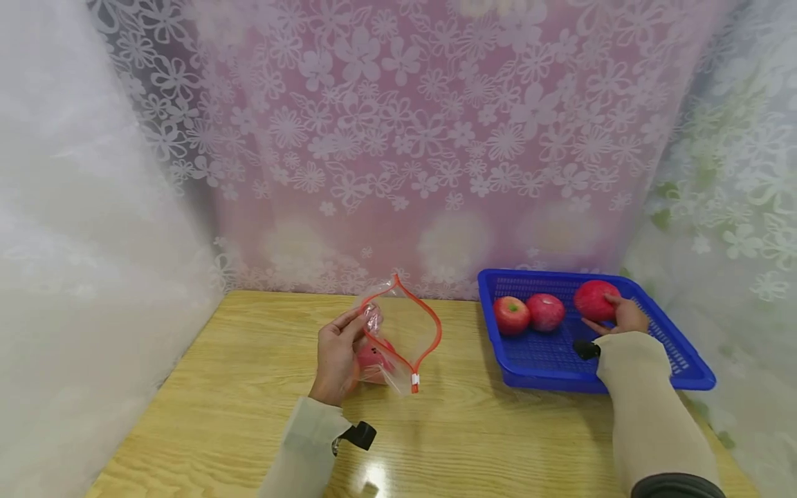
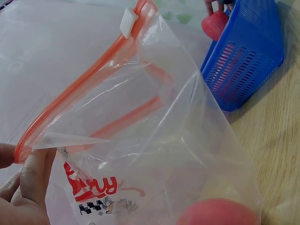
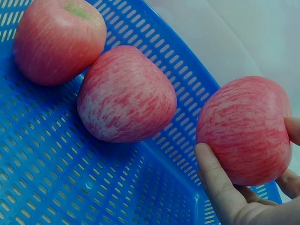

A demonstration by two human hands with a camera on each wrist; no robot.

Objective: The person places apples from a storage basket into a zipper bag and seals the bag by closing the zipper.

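My left hand [image 1: 339,353] pinches the rim of a clear zip bag [image 2: 140,126] between thumb and fingers. The bag's orange zip edge gapes wide, with a white slider [image 2: 128,22] at one end. Inside, low in the bag, lies a red apple [image 2: 220,213]; red print marks the plastic. Over at the basket, my right hand [image 1: 625,317] grips another red apple [image 3: 246,131], fingers and thumb round its sides. That apple is at the far right part of the blue basket [image 1: 535,377], higher than the two apples lying there.
In the basket's left part, a red apple with a green stem hollow [image 1: 512,315] sits beside a second streaked apple [image 3: 126,96]. The wooden table [image 1: 249,415] carries bag and basket. Flowered curtains [image 1: 398,152] stand behind and at the sides.
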